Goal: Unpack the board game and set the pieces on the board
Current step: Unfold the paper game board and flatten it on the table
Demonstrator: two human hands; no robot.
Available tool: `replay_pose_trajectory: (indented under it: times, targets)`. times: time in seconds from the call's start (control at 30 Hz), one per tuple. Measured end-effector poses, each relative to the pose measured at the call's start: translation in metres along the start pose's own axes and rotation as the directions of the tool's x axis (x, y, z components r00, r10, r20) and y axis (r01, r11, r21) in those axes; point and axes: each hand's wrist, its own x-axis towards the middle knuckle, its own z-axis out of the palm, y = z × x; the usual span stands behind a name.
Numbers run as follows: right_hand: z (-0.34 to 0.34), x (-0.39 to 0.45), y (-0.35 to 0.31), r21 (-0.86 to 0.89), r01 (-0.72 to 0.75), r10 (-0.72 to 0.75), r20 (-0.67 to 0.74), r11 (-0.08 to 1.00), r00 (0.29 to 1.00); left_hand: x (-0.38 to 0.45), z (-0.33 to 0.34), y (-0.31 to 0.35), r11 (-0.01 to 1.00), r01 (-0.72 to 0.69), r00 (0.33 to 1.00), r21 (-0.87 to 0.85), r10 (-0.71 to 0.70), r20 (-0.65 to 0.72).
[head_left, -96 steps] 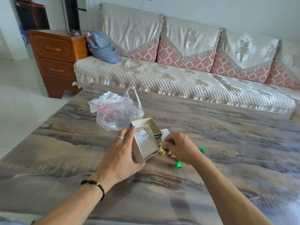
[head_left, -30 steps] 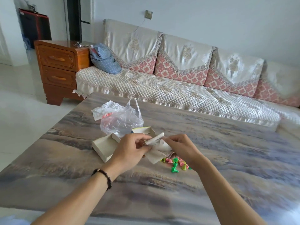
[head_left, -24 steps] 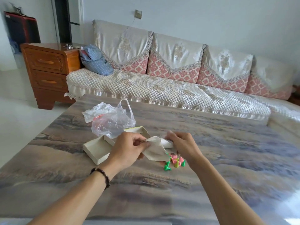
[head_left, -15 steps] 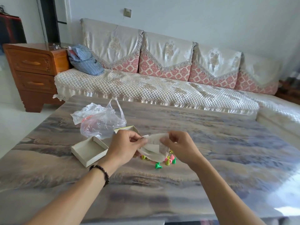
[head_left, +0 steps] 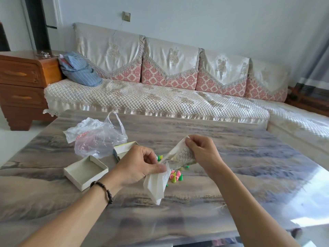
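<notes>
Head view: since half a second ago the folded paper board (head_left: 175, 158) has opened further, one flap now hanging down toward the near edge of the table (head_left: 249, 175). Left hand (head_left: 137, 165) pinches the lower part between thumb and curled fingers; right hand (head_left: 203, 151) pinches the upper corner, fingers curled. The two pull apart, likely to flatten the creases before laying it down. Sheet is held in the air above the coloured pieces (head_left: 175, 175), which lie loose in a small heap mid-table, none placed yet. Open box tray (head_left: 85, 172) sits toward the left edge, second box half (head_left: 124, 148) just behind the left hand, crumpled plastic bag (head_left: 99, 139) beyond them. Table glossy, marbled grey-brown. Behind its far edge, a quilted sofa (head_left: 160, 97); wooden drawers (head_left: 23, 86) to the left.
</notes>
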Motion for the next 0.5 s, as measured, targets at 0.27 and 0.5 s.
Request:
replay_pose_trajectory:
  times: [0.27,0.5]
  targets:
    - [-0.006,-0.033,-0.013,-0.318,0.307,-0.290,0.098,0.897,0.952,0.008,0.022,0.018,0.943,0.008,0.999,-0.333,-0.021,-0.035]
    - [-0.025,-0.035,-0.003,-0.335,0.344,-0.297,0.185,0.877,0.937,0.015,0.038,0.027,0.901,-0.025,0.999,-0.434,0.012,-0.034]
